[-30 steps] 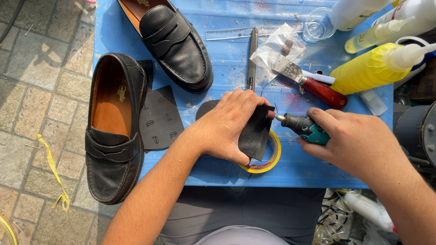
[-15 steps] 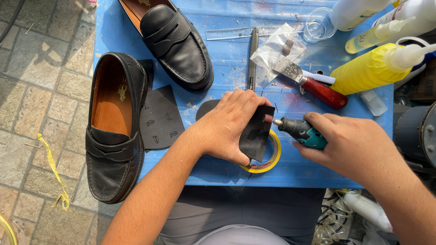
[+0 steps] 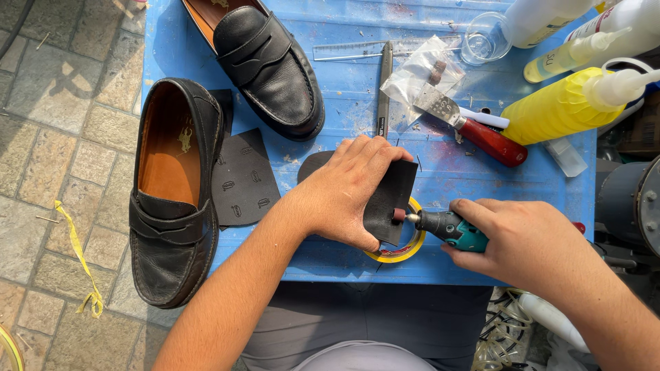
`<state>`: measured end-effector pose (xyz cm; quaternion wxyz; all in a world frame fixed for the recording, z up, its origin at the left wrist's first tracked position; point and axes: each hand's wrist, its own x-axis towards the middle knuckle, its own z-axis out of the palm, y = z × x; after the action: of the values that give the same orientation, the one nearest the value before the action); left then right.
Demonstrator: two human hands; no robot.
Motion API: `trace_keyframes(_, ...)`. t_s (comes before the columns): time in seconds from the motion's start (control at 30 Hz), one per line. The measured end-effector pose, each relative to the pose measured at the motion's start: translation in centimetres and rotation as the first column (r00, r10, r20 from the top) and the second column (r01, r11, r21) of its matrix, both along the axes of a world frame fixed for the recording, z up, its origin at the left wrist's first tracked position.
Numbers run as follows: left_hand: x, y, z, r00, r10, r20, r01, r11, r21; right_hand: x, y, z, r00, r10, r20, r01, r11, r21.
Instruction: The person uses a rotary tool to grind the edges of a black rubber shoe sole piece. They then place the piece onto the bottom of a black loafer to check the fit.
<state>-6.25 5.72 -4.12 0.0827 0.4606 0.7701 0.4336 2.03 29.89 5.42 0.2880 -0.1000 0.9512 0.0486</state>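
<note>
At the near edge of the blue bench [image 3: 330,257], the left hand [image 3: 350,189] lies flat, fingers spread, pressing a black rubber sole piece [image 3: 393,199] down over a yellow tape roll [image 3: 405,249], whose rim peeks out below and to the right of the piece. The left grip is a flat press, palm and fingers on top of the sheet rather than curled round it. From the right comes the right hand [image 3: 533,240], its grip wrapped tight around a green rotary tool [image 3: 450,228], and the tool's small reddish sanding tip [image 3: 398,215] sits right at the edge of the sole piece, touching it just beside the left thumb. Further left on the bench lies a second black sole piece [image 3: 242,180], patterned side up, tucked against a black loafer [image 3: 175,189] that hangs half over the bench's left edge with its tan lining showing. A second black loafer [image 3: 265,62] rests toward the far edge, toe pointing in. Beyond the hands there's a dark pen-like tool [image 3: 383,86], a clear plastic bag [image 3: 423,72], and a red-handled scraper [image 3: 474,127]. Off to the far right stand a yellow squeeze bottle [image 3: 560,106] and pale bottles [image 3: 577,48], with a small clear cup [image 3: 485,38] close by.
</note>
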Motion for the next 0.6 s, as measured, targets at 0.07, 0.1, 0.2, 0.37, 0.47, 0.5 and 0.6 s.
trace_keyframes(0.07,0.0,-0.1,0.0,1.000,0.003,-0.004,-0.003,1.000,0.003,-0.3,-0.1,0.1,0.994,0.016,-0.109,-0.021,0.999,-0.046)
trace_keyframes(0.1,0.0,-0.1,-0.1,1.000,0.002,-0.006,-0.001,1.000,0.005,-0.5,-0.1,0.3,0.986,0.021,-0.163,-0.033,0.997,-0.068)
trace_keyframes(0.2,0.1,-0.1,-0.1,1.000,0.003,-0.016,-0.002,1.000,0.031,-1.3,0.0,0.5,0.968,-0.019,-0.250,0.002,0.998,-0.069)
trace_keyframes(0.37,0.1,0.0,0.0,1.000,0.007,-0.029,-0.006,0.999,0.032,-1.3,0.4,0.0,0.985,-0.005,-0.170,0.011,0.999,0.034)
trace_keyframes(0.47,0.2,0.0,0.0,1.000,0.010,-0.006,-0.010,1.000,-0.005,-0.3,0.5,-0.5,0.993,0.033,-0.115,-0.031,0.999,0.017)
trace_keyframes(0.5,0.2,0.0,0.0,1.000,0.007,0.012,-0.007,1.000,-0.028,0.0,0.5,-0.6,0.995,0.042,-0.095,-0.042,0.999,0.008)
trace_keyframes(0.6,0.2,0.1,0.1,1.000,0.011,0.026,-0.011,1.000,-0.009,0.7,0.5,-0.5,1.000,-0.017,0.009,0.017,0.999,-0.048)
